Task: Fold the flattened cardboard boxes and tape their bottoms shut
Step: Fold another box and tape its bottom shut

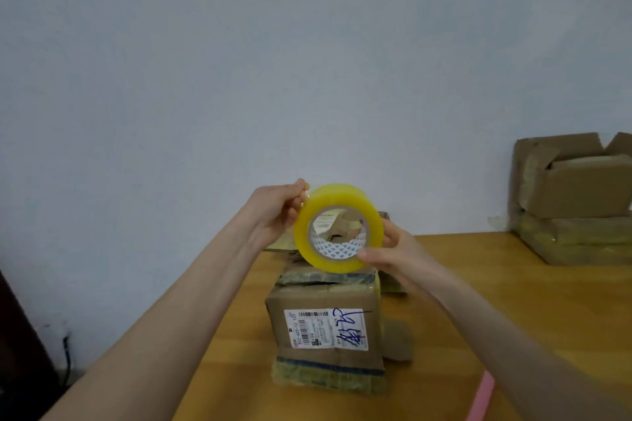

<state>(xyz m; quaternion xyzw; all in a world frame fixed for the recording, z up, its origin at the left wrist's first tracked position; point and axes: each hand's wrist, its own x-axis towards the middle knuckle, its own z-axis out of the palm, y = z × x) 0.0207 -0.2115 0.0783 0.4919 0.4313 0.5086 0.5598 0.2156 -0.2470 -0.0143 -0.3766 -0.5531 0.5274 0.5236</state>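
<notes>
A yellow roll of clear packing tape (342, 198) is held up in the air above a folded cardboard box (325, 297). My right hand (393, 249) grips the roll at its right and lower rim. My left hand (277, 211) pinches the upper left edge of the roll, at the tape's end. The box stands on the wooden table (513, 301); its near face carries a white shipping label (326, 328) with blue handwriting, and old tape rings its top and bottom. Flat cardboard lies behind the box, mostly hidden by the roll and my hands.
A stack of worn, folded cardboard boxes (578, 191) sits at the table's back right, against the pale wall. A pink strip (482, 393) lies on the table near the front right. The table's left edge runs diagonally, with a dark object and a cable on the floor below.
</notes>
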